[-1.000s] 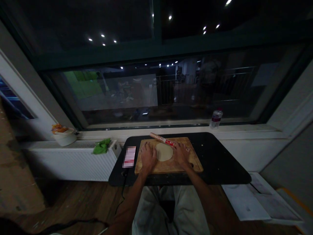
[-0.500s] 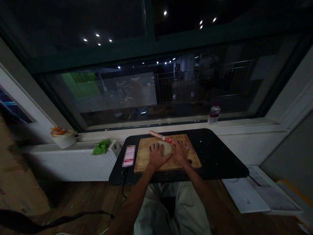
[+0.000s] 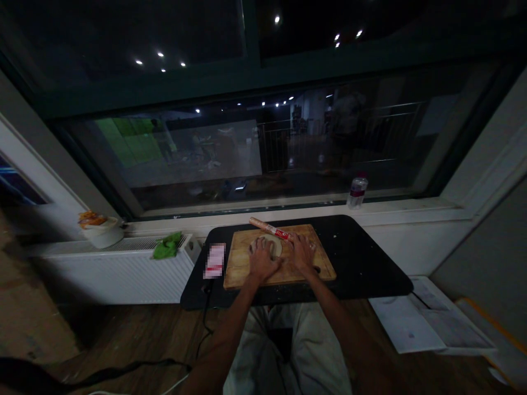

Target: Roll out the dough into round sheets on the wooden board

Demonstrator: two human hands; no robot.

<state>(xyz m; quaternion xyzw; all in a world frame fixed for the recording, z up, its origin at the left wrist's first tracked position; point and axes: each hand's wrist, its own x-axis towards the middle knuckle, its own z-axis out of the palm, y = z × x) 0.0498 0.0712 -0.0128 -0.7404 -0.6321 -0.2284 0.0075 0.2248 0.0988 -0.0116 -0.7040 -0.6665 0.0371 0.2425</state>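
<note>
Behind everything runs one big dark window (image 3: 263,148) with little lights shining in it. Below it, on the left, is one white radiator (image 3: 119,271). On it sit one pale bowl (image 3: 101,233) and one green cloth (image 3: 167,247). One black table (image 3: 366,263) stands in the middle. On the floor to its right lie some white papers (image 3: 428,329). One wooden cutting board (image 3: 241,269) lies on the table, and one small water bottle (image 3: 356,192) stands on the sill behind.

Two bare arms reach forward from the bottom, one from each side. The left hand (image 3: 261,259) lies flat, palm down, fingers spread, on top of one round piece of dough (image 3: 275,245). The right hand (image 3: 302,253) lies flat on the board, touching the dough's right edge. Neither hand grips anything; both are open and flat. The dough sits in the middle of the board, mostly hidden by the left hand. One thin stick with a red label (image 3: 269,229) lies at the board's far edge, just beside the right fingertips.
</note>
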